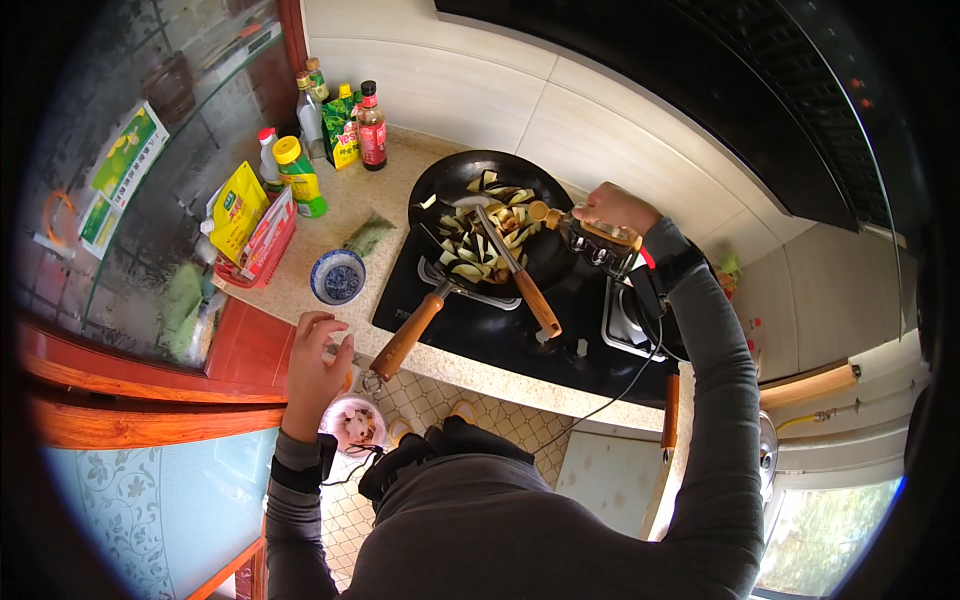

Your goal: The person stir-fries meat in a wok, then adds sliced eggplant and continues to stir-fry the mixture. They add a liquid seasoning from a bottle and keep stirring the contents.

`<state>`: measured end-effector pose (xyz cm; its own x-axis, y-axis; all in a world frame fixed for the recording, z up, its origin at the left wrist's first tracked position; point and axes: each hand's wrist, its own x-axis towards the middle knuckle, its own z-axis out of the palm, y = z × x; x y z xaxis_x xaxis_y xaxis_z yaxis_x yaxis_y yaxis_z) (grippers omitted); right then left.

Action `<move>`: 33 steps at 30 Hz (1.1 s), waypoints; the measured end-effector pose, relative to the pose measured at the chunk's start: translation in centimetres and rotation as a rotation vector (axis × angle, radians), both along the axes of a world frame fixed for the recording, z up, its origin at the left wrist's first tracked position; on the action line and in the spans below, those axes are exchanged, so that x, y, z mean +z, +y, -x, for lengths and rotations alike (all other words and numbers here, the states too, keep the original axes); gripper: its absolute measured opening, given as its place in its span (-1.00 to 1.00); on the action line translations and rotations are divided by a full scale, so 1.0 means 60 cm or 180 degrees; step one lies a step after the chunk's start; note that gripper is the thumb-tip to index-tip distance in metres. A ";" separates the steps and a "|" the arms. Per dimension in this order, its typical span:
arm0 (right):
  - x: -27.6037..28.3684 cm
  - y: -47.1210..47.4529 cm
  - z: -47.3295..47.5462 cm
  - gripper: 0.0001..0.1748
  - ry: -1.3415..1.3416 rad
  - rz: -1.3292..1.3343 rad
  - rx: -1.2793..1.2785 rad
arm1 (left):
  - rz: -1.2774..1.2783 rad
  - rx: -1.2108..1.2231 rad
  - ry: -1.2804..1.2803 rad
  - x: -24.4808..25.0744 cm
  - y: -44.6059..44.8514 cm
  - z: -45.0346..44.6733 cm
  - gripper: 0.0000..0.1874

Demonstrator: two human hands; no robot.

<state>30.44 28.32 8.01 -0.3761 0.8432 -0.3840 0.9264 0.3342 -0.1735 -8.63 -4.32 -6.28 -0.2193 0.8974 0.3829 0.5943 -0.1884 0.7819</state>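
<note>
My right hand (pixel 616 210) grips a clear oil bottle (pixel 600 244) tilted on its side, its yellow cap (pixel 538 211) towards the wok's right part. Sliced eggplant (pixel 469 255) lies in the black wok (pixel 442 176) on the left burner. A spatula with a wooden handle (pixel 536 304) rests in the wok, its handle over the hob. The wok's own wooden handle (pixel 409 337) points towards me. My left hand (pixel 319 367) hovers empty with bent, parted fingers, near the counter's front edge and below a blue-patterned bowl (pixel 338 277).
Sauce bottles (pixel 372 127), a green-yellow seasoning container (pixel 301 176) and a red basket of packets (pixel 259 262) stand at the left. A green cloth or packet (pixel 369 234) lies beside the bowl. Another pan sits on the right burner. A range hood (pixel 675 90) overhangs the hob (pixel 555 360). A lined bin (pixel 356 426) is below.
</note>
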 end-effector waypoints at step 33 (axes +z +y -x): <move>0.104 -0.078 -0.027 -0.55 0.3176 -0.0160 -0.1119 | 0.0087 -0.0066 -0.0396 -0.015 -0.012 0.029 -0.89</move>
